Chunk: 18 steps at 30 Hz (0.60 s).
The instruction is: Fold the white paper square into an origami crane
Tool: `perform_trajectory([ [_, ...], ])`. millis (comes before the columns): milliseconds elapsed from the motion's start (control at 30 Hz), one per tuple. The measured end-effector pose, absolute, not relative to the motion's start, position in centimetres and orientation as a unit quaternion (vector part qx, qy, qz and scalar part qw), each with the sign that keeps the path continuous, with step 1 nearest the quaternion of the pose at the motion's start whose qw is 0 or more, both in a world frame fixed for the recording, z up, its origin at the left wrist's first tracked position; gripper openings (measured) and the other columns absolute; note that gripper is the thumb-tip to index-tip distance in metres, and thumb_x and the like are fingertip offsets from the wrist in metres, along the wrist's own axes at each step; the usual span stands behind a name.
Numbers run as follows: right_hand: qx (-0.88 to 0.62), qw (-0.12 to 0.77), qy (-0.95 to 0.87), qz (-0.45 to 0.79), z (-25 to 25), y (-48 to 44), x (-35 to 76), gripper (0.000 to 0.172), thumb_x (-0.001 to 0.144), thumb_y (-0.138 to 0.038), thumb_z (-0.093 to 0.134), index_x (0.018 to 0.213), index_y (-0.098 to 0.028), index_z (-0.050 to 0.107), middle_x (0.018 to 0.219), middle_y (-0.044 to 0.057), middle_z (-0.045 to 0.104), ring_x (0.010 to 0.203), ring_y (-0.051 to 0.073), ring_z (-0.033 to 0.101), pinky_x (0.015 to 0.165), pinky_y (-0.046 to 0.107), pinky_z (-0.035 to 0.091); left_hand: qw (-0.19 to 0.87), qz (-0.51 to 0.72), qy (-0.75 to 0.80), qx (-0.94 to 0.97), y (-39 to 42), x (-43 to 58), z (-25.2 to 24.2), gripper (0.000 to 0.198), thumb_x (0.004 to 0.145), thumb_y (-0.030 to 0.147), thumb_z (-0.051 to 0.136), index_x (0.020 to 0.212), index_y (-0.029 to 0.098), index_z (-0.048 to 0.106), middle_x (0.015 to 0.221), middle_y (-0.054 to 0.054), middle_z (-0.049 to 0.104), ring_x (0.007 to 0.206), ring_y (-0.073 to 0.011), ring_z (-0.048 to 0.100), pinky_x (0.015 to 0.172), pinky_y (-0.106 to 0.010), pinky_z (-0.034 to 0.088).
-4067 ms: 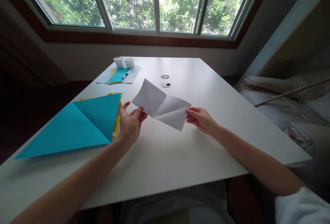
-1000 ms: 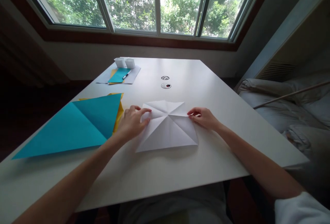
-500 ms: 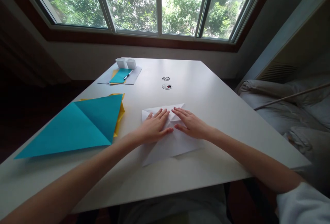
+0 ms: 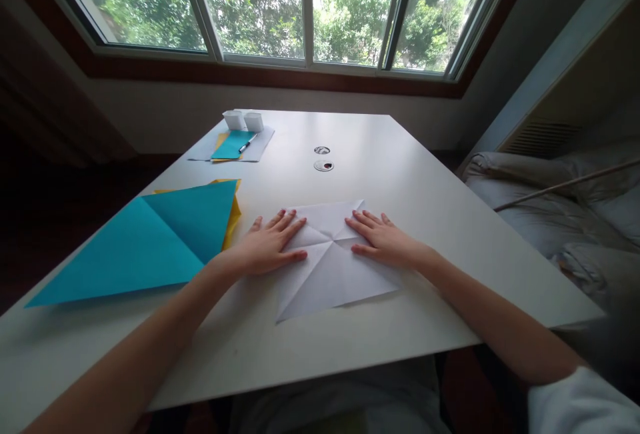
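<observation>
A square sheet of white paper (image 4: 333, 281) lies on the white table in front of me, with crease lines crossing at its middle. My left hand (image 4: 270, 244) rests flat with fingers spread over its left side. On the right side of the sheet lies my right hand (image 4: 383, 239), also flat, its fingers apart. The far right corner and the near edge of the paper show between and below my hands. Both palms hide parts of its side edges.
Left of my left hand lies a large folded blue paper (image 4: 145, 241) over a yellow paper (image 4: 233, 224). Farther back are two small white boxes (image 4: 243, 121), smaller sheets and a pen (image 4: 247, 143). Two round discs (image 4: 324, 165) sit mid-table.
My hands have moved apart, from close together at the paper's middle out to its left and right sides. The creased centre is uncovered now.
</observation>
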State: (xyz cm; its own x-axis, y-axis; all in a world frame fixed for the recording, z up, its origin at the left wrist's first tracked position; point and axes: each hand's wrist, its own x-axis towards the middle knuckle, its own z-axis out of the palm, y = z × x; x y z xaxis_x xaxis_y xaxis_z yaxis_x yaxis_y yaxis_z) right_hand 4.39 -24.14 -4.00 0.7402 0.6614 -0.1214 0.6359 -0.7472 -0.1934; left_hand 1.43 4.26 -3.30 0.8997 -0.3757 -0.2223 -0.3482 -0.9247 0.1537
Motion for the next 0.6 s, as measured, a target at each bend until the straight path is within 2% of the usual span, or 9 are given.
perform_trajectory([
  [133, -0.938, 0.05, -0.336, 0.063, -3.8, -24.5, 4.3, 0.068, 0.083, -0.063, 0.028, 0.14, -0.027, 0.024, 0.146, 0.007, 0.025, 0.133, 0.031, 0.021, 0.106, 0.055, 0.012, 0.031, -0.071, -0.16, 0.984, 4.9, 1.4, -3.1, 0.067, 0.081, 0.062, 0.034, 0.137, 0.026, 0.03, 0.147, -0.011, 0.02, 0.134, -0.0337, 0.016, 0.101, -0.057, 0.017],
  [267, -0.95, 0.03, -0.309, 0.015, -3.6, -24.3, 3.9, 0.072, 0.078, -0.069, 0.032, 0.136, -0.025, 0.034, 0.137, 0.011, 0.039, 0.126, 0.033, 0.031, 0.104, 0.057, 0.013, 0.022, 0.047, -0.184, 0.982, 3.7, 0.8, -2.4, 0.044, 0.087, 0.043, 0.037, 0.125, 0.023, 0.048, 0.133, -0.011, 0.044, 0.122, -0.0297, 0.038, 0.096, -0.047, 0.032],
  [333, -0.958, 0.018, -0.285, -0.008, -3.5, -24.1, 3.6, 0.077, 0.075, -0.073, 0.032, 0.134, -0.024, 0.038, 0.13, 0.014, 0.045, 0.123, 0.035, 0.034, 0.102, 0.06, 0.013, 0.032, 0.065, -0.209, 0.975, 2.9, 0.4, -2.1, 0.038, 0.088, 0.04, 0.036, 0.119, 0.025, 0.053, 0.124, -0.009, 0.052, 0.114, -0.0281, 0.046, 0.091, -0.044, 0.038],
  [467, -0.958, 0.023, -0.287, -0.014, -3.6, -24.3, 3.5, 0.079, 0.072, -0.074, 0.035, 0.132, -0.024, 0.039, 0.126, 0.015, 0.047, 0.121, 0.034, 0.037, 0.101, 0.059, 0.016, 0.057, 0.042, -0.254, 0.965, 2.4, 0.0, -2.4, 0.036, 0.09, 0.037, 0.032, 0.118, 0.027, 0.051, 0.125, -0.008, 0.051, 0.111, -0.0259, 0.049, 0.089, -0.043, 0.04],
  [600, -0.935, 0.061, -0.348, -0.004, -3.6, -25.0, 4.1, 0.07, 0.075, -0.069, 0.041, 0.129, -0.025, 0.042, 0.137, 0.012, 0.038, 0.124, 0.031, 0.034, 0.102, 0.053, 0.022, 0.076, -0.005, -0.275, 0.958, 3.3, 0.7, -3.2, 0.037, 0.089, 0.037, 0.035, 0.122, 0.026, 0.048, 0.132, -0.007, 0.045, 0.118, -0.0253, 0.044, 0.093, -0.041, 0.038],
])
